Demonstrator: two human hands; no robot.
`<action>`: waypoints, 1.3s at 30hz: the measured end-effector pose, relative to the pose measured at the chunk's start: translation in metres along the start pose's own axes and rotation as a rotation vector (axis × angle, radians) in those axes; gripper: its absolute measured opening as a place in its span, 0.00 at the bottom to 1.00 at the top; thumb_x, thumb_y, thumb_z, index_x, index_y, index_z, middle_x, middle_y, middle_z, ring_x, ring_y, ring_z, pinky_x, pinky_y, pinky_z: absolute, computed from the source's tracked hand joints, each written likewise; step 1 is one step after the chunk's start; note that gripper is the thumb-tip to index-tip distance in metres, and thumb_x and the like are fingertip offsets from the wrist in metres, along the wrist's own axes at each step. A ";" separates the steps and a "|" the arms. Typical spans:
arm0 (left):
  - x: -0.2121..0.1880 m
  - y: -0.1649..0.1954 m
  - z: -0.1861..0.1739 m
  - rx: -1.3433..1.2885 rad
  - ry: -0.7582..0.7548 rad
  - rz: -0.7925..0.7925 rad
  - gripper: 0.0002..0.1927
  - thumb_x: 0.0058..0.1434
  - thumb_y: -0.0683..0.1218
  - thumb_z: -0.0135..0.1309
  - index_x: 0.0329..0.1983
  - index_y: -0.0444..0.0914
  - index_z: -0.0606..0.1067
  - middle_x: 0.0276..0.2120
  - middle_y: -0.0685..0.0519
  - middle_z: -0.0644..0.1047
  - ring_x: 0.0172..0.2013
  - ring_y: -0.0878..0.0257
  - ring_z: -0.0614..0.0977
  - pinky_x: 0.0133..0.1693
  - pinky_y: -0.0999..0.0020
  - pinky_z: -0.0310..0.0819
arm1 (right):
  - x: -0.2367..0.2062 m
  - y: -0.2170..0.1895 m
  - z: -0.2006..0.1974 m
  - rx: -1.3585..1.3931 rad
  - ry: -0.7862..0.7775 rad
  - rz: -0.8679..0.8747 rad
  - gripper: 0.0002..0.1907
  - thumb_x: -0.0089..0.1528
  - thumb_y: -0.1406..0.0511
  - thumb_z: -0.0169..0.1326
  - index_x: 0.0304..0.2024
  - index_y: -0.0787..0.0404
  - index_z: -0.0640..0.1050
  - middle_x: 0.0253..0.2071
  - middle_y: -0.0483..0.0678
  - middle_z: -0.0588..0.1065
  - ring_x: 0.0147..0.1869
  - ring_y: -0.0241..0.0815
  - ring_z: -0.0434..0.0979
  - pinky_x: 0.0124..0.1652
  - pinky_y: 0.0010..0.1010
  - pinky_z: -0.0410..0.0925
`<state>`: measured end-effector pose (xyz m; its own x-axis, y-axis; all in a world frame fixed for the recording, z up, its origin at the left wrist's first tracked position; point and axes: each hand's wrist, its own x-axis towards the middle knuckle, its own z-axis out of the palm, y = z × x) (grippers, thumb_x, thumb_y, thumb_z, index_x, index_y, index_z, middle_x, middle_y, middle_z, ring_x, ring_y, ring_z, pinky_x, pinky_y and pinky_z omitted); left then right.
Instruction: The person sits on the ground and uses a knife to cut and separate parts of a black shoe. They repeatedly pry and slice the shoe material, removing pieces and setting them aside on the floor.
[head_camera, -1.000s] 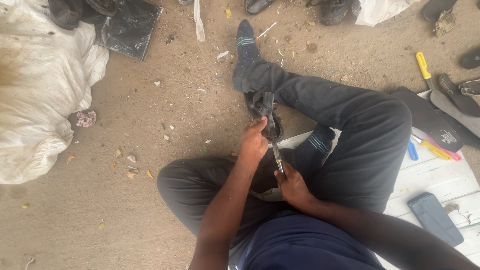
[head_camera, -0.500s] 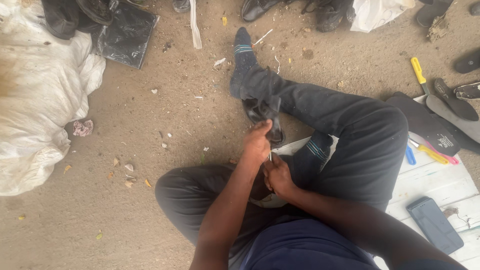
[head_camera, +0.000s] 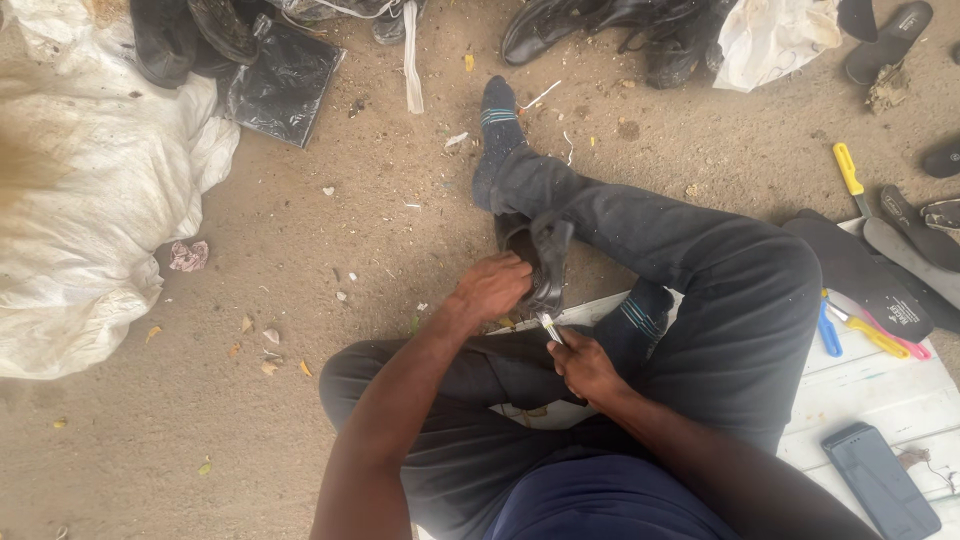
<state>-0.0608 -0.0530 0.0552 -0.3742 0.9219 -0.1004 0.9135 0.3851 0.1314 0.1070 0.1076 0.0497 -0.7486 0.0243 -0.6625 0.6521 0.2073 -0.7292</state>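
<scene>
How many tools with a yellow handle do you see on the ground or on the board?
2. One yellow-handled tool lies on the dirt at the upper right, by the loose soles. The other yellow-handled tool lies on the white board, beside a blue tool. More may be hidden.

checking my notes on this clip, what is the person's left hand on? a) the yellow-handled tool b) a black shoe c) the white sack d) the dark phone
b: the left hand rests on the black shoe by the knee, while the right hand holds a thin tool just below it.
</scene>
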 end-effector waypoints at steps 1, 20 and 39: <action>-0.004 0.004 0.004 -0.024 0.017 0.010 0.06 0.57 0.38 0.55 0.33 0.38 0.82 0.37 0.53 0.78 0.45 0.58 0.80 0.56 0.61 0.72 | 0.001 0.004 -0.007 -0.130 0.048 -0.134 0.11 0.69 0.61 0.50 0.42 0.64 0.75 0.22 0.47 0.70 0.23 0.40 0.68 0.26 0.38 0.64; 0.016 -0.008 0.117 -0.866 1.049 -0.940 0.11 0.57 0.44 0.66 0.38 0.32 0.81 0.36 0.43 0.81 0.36 0.49 0.83 0.39 0.59 0.76 | 0.078 -0.055 -0.014 -0.532 0.036 0.044 0.18 0.71 0.53 0.45 0.48 0.58 0.77 0.32 0.57 0.77 0.41 0.52 0.79 0.46 0.45 0.68; 0.017 -0.003 0.115 -1.181 1.148 -0.940 0.08 0.59 0.41 0.64 0.38 0.30 0.81 0.33 0.49 0.78 0.31 0.61 0.79 0.33 0.65 0.71 | 0.044 -0.076 0.018 -0.798 0.075 -0.102 0.18 0.70 0.57 0.43 0.56 0.60 0.70 0.40 0.65 0.79 0.50 0.69 0.79 0.51 0.59 0.69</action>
<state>-0.0518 -0.0432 -0.0600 -0.9820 -0.1883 0.0170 0.0021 0.0795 0.9968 0.0263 0.0752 0.0733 -0.8240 0.0271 -0.5659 0.3196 0.8470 -0.4248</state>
